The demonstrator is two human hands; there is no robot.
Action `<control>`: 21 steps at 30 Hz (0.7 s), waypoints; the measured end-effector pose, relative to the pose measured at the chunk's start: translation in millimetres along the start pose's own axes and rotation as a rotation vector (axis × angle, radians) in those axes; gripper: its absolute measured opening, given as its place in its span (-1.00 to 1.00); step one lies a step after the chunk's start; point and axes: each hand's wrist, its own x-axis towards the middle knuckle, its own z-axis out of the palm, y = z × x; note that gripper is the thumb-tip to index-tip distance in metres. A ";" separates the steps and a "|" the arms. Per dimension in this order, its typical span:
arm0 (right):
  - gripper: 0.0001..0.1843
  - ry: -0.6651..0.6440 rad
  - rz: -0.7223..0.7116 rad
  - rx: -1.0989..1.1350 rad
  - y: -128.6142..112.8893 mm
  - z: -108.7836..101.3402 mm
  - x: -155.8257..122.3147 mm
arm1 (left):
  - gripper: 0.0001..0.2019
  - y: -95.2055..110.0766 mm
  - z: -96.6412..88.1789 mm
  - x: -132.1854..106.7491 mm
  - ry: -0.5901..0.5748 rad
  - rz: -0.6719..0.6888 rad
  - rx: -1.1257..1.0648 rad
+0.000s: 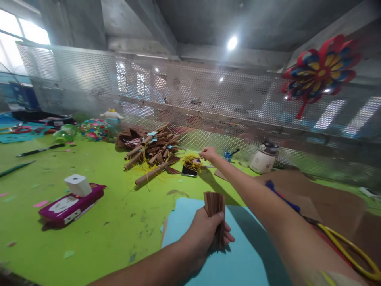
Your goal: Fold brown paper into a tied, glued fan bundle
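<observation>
Clasps pleated brown paper [213,201] in left grip [205,226] above green bench [119,218], facing far perforated screen [190,91]; cannot tell closure of right grip [209,154].

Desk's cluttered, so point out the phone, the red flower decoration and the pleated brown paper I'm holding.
Phone [189,172], head view: dark screen.
Red flower decoration [322,73], head view: centre.
Pleated brown paper [214,202], head view: upper folds.

Has a yellow-green table [119,214] underneath, with dark stains and small paper scraps [69,253]. Carries, at left, a green stick [17,169], a thin black tool [40,150] and a purple box [71,204]; farther back, piled brown paper rolls [151,175], a dark phone [189,171] near yellow threads [189,159], and a white kettle [262,162]; in front, blue paper [238,258]; at right, brown paper [330,198].
</observation>
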 end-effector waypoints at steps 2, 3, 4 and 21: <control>-0.92 0.000 -0.036 0.102 -10.4 -15.2 -13.9 | -0.83 0.8 -0.8 -0.4 -0.004 0.002 0.025; -0.93 0.000 -0.059 0.151 -16.1 -23.1 -21.7 | -0.83 1.4 -1.4 -0.7 -0.015 0.001 0.034; -0.92 0.000 -0.082 0.195 -21.8 -31.1 -29.8 | -0.84 2.2 -2.0 -1.1 -0.028 -0.003 0.046; -0.81 0.245 -0.339 0.376 -80.2 -136.5 -122.9 | -0.94 7.0 -7.4 -3.0 -0.075 0.062 0.062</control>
